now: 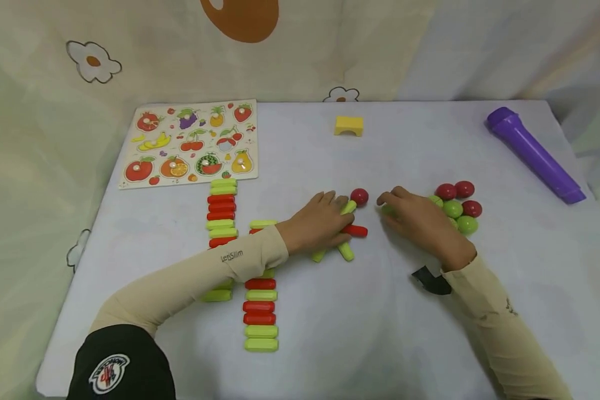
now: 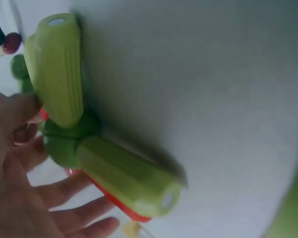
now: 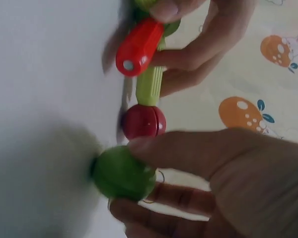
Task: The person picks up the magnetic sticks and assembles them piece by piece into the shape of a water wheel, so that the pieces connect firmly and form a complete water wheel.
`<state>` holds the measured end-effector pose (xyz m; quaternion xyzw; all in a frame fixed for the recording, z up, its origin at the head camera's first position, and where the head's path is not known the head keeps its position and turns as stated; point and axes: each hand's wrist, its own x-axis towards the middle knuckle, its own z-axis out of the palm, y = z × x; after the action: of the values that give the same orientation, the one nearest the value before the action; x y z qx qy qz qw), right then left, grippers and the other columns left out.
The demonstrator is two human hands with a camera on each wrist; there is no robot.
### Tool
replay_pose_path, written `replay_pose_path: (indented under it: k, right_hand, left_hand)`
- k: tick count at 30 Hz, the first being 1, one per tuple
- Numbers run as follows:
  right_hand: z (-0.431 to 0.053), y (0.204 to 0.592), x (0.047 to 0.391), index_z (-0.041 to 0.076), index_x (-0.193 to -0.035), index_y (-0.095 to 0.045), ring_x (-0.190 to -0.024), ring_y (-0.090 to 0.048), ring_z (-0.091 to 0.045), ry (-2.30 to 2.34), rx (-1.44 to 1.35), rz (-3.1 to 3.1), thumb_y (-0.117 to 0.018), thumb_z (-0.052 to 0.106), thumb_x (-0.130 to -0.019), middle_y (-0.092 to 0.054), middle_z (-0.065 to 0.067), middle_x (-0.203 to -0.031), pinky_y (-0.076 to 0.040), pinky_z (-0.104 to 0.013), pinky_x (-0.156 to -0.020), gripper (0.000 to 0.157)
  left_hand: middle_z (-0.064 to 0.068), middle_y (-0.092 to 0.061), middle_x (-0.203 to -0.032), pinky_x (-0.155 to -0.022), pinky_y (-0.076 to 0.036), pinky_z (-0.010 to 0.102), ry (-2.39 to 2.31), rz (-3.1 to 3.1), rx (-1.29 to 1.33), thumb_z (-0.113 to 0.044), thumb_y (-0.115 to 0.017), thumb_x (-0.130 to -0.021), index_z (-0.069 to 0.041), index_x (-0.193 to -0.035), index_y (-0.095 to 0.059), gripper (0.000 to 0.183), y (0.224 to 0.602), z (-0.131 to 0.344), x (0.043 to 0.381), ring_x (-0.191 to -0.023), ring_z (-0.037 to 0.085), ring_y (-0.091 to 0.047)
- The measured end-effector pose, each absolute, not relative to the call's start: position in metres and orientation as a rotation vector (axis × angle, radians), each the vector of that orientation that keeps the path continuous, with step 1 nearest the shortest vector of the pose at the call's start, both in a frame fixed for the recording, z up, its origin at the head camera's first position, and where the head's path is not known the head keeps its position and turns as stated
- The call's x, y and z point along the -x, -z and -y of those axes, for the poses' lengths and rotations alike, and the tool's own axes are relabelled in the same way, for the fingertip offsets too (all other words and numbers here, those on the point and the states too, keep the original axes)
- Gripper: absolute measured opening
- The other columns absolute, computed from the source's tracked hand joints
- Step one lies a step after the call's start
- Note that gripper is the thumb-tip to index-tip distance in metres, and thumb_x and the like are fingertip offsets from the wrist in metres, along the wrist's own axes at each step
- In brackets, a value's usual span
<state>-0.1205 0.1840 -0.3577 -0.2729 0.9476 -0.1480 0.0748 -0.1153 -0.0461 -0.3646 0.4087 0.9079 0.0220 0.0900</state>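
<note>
My left hand (image 1: 320, 225) lies over a small structure of ridged building rods, pinching a red rod (image 3: 139, 47) between thumb and finger. Light-green rods (image 2: 129, 176) splay out from a green ball (image 2: 69, 141) at its middle. Beyond the fingertips, one green rod's end meets a red ball (image 1: 359, 196). My right hand (image 1: 420, 222) pinches another green ball (image 3: 124, 173) between thumb and fingers, close to the red ball. Part of the structure is hidden under the left hand.
Two columns of red and green rods (image 1: 261, 331) lie at left, partly behind the left sleeve. Several loose balls (image 1: 467, 224) sit beside the right hand. Farther off are a fruit puzzle board (image 1: 190, 144), a yellow block (image 1: 349, 125) and a purple toy microphone (image 1: 535, 153). A black piece (image 1: 431, 280) lies near the right wrist.
</note>
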Motion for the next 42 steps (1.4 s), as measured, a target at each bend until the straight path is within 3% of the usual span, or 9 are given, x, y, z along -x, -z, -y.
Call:
replay_pose_path:
  k: [5,16,20,24,28,34,39,42]
  right_hand:
    - [-0.182,0.36,0.116,0.004,-0.109,-0.064,-0.082,-0.06,-0.023,0.583,0.826,-2.736,-0.069,0.006,-0.084,-0.058,-0.012,-0.109,-0.054,-0.041,-0.075,0.026]
    - [-0.175,0.371,0.113,0.008,-0.115,-0.06,-0.078,-0.055,-0.015,0.823,0.897,-2.584,-0.074,0.004,-0.082,-0.055,-0.004,-0.104,-0.05,-0.032,-0.071,0.036]
    - [-0.175,0.373,0.112,0.009,-0.12,-0.059,-0.078,-0.056,-0.014,0.804,0.926,-2.624,-0.075,0.008,-0.081,-0.056,-0.004,-0.106,-0.05,-0.032,-0.07,0.042]
    - [-0.182,0.365,0.113,0.009,-0.124,-0.058,-0.076,-0.057,-0.016,0.678,0.844,-2.751,-0.074,0.019,-0.084,-0.057,-0.007,-0.111,-0.051,-0.032,-0.067,0.044]
    - [-0.197,0.346,0.114,0.007,-0.117,-0.062,-0.074,-0.059,-0.02,0.466,0.691,-2.858,-0.071,0.025,-0.086,-0.06,-0.012,-0.106,-0.051,-0.035,-0.061,0.036]
    - [-0.213,0.331,0.101,0.001,-0.109,-0.061,-0.065,-0.051,-0.023,0.229,0.612,-2.883,-0.071,0.023,-0.084,-0.057,-0.018,-0.097,-0.042,-0.033,-0.046,0.034]
    - [-0.213,0.338,0.096,0.001,-0.109,-0.058,-0.065,-0.047,-0.025,0.175,0.571,-2.848,-0.068,0.015,-0.085,-0.053,-0.018,-0.091,-0.038,-0.033,-0.045,0.029]
    - [-0.21,0.345,0.097,0.001,-0.107,-0.059,-0.065,-0.049,-0.024,0.239,0.633,-2.845,-0.065,0.007,-0.085,-0.054,-0.016,-0.089,-0.042,-0.035,-0.049,0.024]
  left_hand:
    - [0.007,-0.059,-0.115,-0.095,-0.04,0.041,-0.043,-2.731,-1.186,-0.037,-0.056,-0.094,-0.019,-0.102,-0.066,0.022,0.363,0.046,0.117,-0.105,0.025,-0.052]
    - [0.006,-0.06,-0.113,-0.101,-0.038,0.041,-0.069,-2.735,-1.109,-0.039,-0.057,-0.094,-0.017,-0.108,-0.065,0.027,0.363,0.051,0.123,-0.11,0.025,-0.053]
    - [0.007,-0.059,-0.116,-0.101,-0.039,0.041,-0.073,-2.726,-1.111,-0.038,-0.057,-0.095,-0.015,-0.113,-0.065,0.03,0.364,0.05,0.123,-0.11,0.025,-0.053]
    - [0.011,-0.054,-0.132,-0.106,-0.035,0.043,-0.14,-2.708,-1.102,-0.039,-0.056,-0.095,-0.017,-0.119,-0.062,0.033,0.36,0.054,0.123,-0.123,0.03,-0.048]
    - [0.013,-0.041,-0.147,-0.111,-0.029,0.045,-0.211,-2.668,-1.149,-0.037,-0.058,-0.095,-0.02,-0.126,-0.058,0.036,0.353,0.063,0.124,-0.136,0.033,-0.036]
    - [0.011,-0.037,-0.15,-0.11,-0.032,0.045,-0.229,-2.578,-1.26,-0.028,-0.069,-0.088,-0.025,-0.118,-0.063,0.031,0.35,0.069,0.119,-0.138,0.034,-0.033]
    - [0.013,-0.039,-0.148,-0.11,-0.032,0.044,-0.179,-2.583,-1.313,-0.024,-0.068,-0.088,-0.024,-0.115,-0.067,0.027,0.359,0.066,0.114,-0.134,0.036,-0.036]
    - [0.013,-0.043,-0.146,-0.108,-0.034,0.043,-0.15,-2.626,-1.359,-0.023,-0.066,-0.09,-0.022,-0.115,-0.068,0.025,0.363,0.064,0.113,-0.132,0.035,-0.039]
